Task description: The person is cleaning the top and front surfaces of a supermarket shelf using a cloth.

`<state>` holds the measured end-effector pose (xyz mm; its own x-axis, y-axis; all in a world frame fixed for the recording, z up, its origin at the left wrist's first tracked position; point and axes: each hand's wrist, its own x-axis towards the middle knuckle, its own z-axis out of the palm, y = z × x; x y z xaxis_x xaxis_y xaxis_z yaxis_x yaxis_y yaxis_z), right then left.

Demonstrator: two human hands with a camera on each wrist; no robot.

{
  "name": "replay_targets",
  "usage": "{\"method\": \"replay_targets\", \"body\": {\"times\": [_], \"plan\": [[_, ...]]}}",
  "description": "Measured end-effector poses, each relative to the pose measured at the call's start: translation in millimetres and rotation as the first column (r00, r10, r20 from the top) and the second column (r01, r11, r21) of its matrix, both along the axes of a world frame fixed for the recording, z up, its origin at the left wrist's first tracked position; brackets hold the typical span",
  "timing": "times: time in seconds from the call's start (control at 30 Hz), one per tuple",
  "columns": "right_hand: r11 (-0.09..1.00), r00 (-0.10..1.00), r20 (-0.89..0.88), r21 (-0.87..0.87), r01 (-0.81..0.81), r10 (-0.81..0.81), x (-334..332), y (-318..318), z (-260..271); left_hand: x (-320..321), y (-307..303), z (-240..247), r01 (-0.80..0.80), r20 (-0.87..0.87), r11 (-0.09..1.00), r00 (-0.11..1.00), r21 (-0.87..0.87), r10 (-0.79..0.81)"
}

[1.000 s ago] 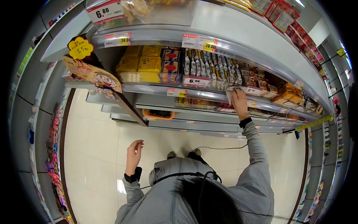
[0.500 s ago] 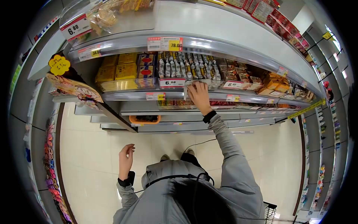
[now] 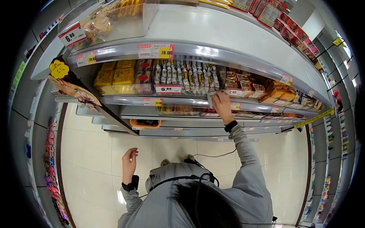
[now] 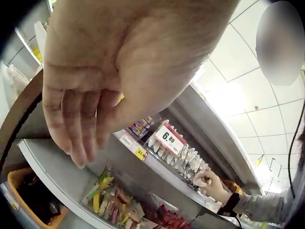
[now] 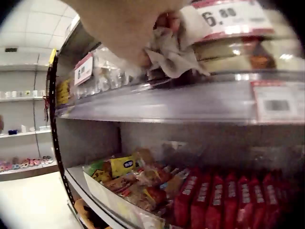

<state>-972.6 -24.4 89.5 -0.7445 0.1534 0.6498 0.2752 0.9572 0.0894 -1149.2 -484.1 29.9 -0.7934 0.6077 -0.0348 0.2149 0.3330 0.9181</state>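
Note:
At the lip of the snack shelf (image 3: 182, 101), my right hand (image 3: 223, 105) grips a crumpled white cloth (image 5: 176, 55). The cloth lies against the clear front of the display, between the silver-wrapped sweets (image 3: 186, 76) and the brown-packed snacks (image 3: 243, 81). In the right wrist view, part of a 6.80 price card (image 5: 231, 19) shows just beyond the cloth. My left hand (image 3: 129, 163) hangs over the floor, away from the shelf, fingers loosely bent and holding nothing. Its palm fills the upper part of the left wrist view.
Yellow packs (image 3: 123, 76) stand at the shelf's left end, by a cartoon board (image 3: 76, 91). Lower down sit red packs (image 5: 217, 200), mixed snacks (image 5: 143, 179) and an orange basket (image 3: 145, 124). Above, a wide shelf edge (image 3: 209, 51) juts out. A cable (image 3: 216, 155) crosses the floor.
My right hand slid the cloth left along the shelf front, then part of the way back right. The left hand stays low, nearly unmoved. The head view has shifted along the shelf.

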Motion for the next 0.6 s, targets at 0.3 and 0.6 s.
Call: {"method": "replay_targets", "body": {"times": [0.3, 0.6], "plan": [[0.989, 0.989, -0.051, 0.055, -0.135, 0.138, -75.0, -40.5, -29.7, 24.5, 36.7, 10.6, 0.041, 0.006, 0.999, 0.999, -0.003, -0.041], [0.985, 0.985, 0.037, -0.043, -0.169, 0.170, -12.7, 3.6, -30.7, 40.3, 68.5, 16.1, 0.052, -0.018, 0.999, 0.998, 0.008, -0.052]]}}
